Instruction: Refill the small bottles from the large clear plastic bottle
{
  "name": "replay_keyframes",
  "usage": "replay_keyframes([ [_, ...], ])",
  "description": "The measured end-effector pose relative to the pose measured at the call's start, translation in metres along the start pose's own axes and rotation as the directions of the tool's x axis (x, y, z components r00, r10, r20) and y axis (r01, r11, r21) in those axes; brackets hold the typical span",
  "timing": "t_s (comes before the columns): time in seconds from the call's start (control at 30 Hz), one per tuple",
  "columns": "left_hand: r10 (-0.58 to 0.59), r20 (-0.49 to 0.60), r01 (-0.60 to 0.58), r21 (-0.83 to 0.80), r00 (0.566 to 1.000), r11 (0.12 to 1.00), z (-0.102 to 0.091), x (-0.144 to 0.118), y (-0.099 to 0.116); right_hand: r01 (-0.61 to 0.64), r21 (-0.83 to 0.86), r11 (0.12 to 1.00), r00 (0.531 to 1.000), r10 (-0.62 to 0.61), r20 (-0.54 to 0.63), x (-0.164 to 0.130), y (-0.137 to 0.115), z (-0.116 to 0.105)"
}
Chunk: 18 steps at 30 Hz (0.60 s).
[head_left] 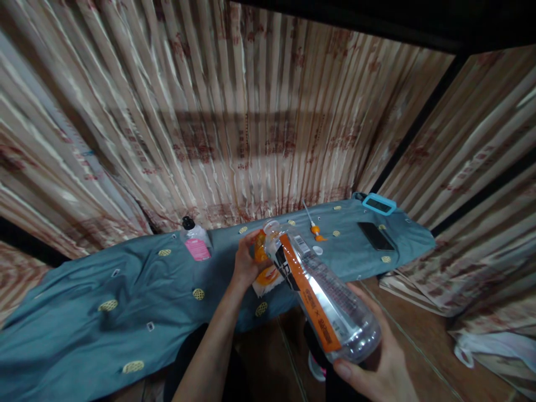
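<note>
My right hand point(379, 354) grips the base end of a large clear plastic bottle point(335, 301) with an orange and black label. The bottle is tilted, its mouth pointing up and to the left. My left hand point(247, 259) is closed around an orange translucent container point(263, 251) with a whitish lower edge. The clear bottle's neck lies right by the top of that container; whether they touch, I cannot tell. Behind them, an orange pump head point(316, 230) with a thin tube lies on the teal cloth point(226, 245), close to a small white cap point(317, 250).
A clear bottle with a pink label and black top point(196, 240) is on the cloth at left. To the right lie a dark phone point(376, 236) and a blue-framed device point(379, 204). A pleated curtain point(234, 123) hangs behind. White fabric point(494, 346) sits at lower right.
</note>
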<state>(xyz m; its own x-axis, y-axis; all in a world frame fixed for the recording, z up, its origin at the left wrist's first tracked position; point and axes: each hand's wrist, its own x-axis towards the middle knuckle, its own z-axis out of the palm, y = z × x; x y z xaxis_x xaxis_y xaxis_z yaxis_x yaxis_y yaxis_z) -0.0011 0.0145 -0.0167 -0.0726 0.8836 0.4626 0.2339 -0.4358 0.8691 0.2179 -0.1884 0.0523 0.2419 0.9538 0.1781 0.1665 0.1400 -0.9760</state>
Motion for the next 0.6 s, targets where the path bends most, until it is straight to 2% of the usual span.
replay_keyframes([
  [0.33,-0.019,-0.006,0.019,0.021,1.000,1.000,0.0003,0.0007,0.0040,-0.046,-0.046,0.998,0.999,0.046,-0.017,0.0006,-0.0047,-0.0007],
  [0.6,-0.018,-0.001,0.018,0.052,1.000,0.998,-0.0007,0.0001,0.0065,-0.014,-0.052,0.999,1.000,0.013,-0.020,0.0012,-0.0019,-0.0011],
])
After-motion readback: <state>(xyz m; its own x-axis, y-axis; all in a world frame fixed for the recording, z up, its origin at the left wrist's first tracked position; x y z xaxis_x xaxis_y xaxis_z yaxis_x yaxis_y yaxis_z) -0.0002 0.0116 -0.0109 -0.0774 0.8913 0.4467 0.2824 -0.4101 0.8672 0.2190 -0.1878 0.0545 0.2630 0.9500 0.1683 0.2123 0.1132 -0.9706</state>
